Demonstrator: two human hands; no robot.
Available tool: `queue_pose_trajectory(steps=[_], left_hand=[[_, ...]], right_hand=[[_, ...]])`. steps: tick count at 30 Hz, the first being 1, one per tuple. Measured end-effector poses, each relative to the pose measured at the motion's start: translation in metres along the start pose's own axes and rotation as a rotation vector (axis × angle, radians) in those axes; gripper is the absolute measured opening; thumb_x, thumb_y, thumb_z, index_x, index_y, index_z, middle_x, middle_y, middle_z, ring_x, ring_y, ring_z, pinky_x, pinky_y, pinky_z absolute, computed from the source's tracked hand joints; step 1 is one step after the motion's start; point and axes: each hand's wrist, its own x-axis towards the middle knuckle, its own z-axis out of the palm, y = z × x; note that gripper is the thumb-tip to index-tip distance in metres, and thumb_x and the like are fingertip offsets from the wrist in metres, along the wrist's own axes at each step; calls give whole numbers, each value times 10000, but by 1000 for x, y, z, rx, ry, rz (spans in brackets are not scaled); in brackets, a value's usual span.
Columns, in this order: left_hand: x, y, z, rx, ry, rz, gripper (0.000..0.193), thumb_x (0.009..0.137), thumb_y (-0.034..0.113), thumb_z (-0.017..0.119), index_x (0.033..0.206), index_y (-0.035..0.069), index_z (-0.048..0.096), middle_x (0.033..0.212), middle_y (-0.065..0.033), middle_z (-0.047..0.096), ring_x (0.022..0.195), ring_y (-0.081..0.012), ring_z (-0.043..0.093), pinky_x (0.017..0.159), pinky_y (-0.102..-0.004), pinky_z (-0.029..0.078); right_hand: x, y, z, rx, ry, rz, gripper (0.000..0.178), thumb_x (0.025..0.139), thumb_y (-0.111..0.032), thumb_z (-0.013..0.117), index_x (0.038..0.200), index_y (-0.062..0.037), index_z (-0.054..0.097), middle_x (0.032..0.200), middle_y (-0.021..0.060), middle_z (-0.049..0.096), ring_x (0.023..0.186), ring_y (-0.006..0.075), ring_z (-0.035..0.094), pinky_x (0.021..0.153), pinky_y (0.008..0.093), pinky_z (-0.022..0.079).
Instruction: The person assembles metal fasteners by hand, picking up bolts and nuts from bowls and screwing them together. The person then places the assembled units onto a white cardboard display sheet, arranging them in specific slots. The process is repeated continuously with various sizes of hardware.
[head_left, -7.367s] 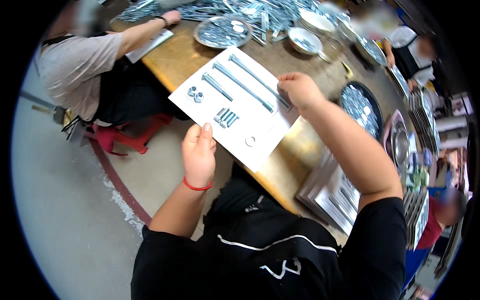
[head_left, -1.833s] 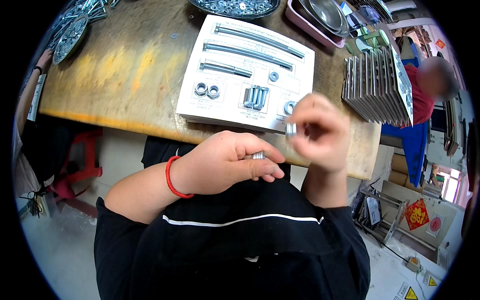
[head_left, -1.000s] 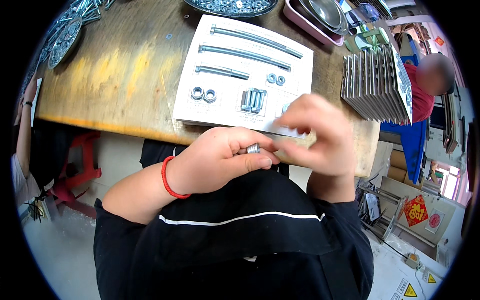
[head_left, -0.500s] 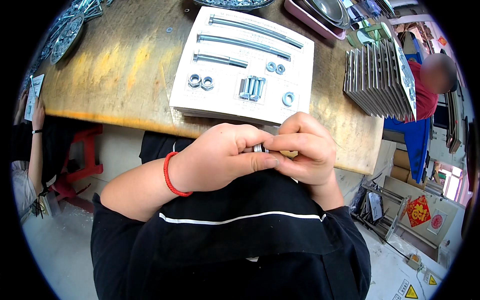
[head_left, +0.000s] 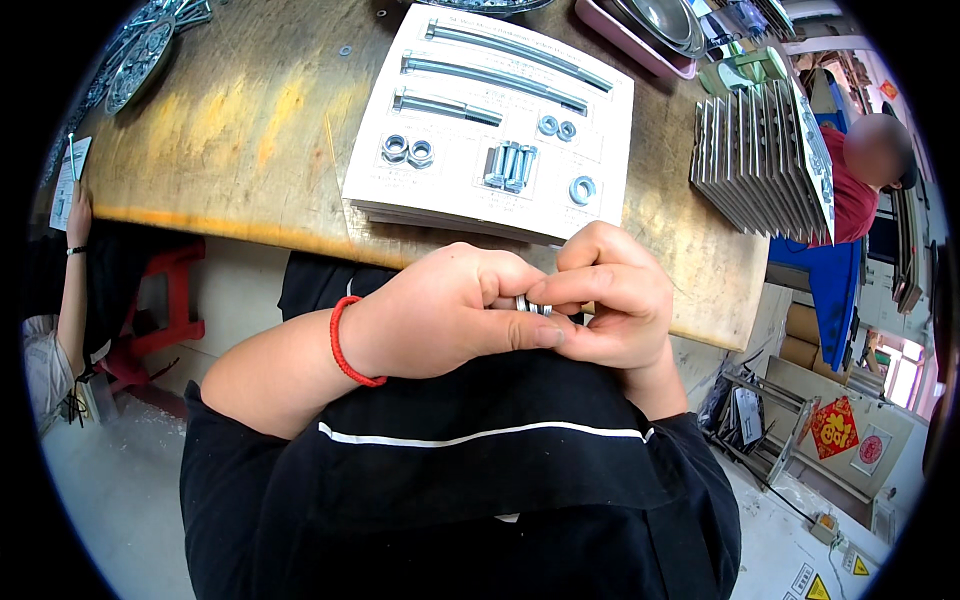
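Observation:
Close to my body, just off the table's front edge, both hands meet over a few thin, silvery metal washers point(head_left: 533, 306) stacked side by side. My left hand point(head_left: 455, 305), with a red cord around its wrist, pinches them between thumb and curled fingers. From the other side, the thumb and index finger of my right hand point(head_left: 618, 300) close on the same washers. The fingers cover much of them. Just beyond lies a stack of white cards point(head_left: 450, 195), its top one showing bolts, nuts and washers in separate groups.
A loose washer point(head_left: 345, 50) lies on the wooden table point(head_left: 225, 170). At the far left stands a dish of small hardware point(head_left: 140, 70); a pink tray point(head_left: 640, 42) is at the back right. Packed cards point(head_left: 755, 160) stand upright at right. Another person's hand point(head_left: 78, 220) holds a card at left.
The washers show a little more between my fingertips, and both hands have shifted slightly. At the left, the other person's hand and card have moved a little.

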Motion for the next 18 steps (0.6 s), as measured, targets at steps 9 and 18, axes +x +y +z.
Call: queue_pose_trajectory(steps=[9,18], left_hand=[[-3,2,-1,-178,-67,-76,309,907,99,640,1183,-34,600,1073,-137,691,977,-146,652,883,-251,495],[-5,5,-9,-137,-69,-57,298,897,35,624,1186,-34,595,1048,-134,701,966,-159,667,865,-252,509]], right_hand=[[33,10,-39,-340,190,120,192,653,-44,714,845,-40,695,760,35,594,602,119,522,528,248,415],[70,40,-48,-844,-18,407,171,697,-130,686,847,-47,691,795,106,666,753,272,657,685,366,523]])
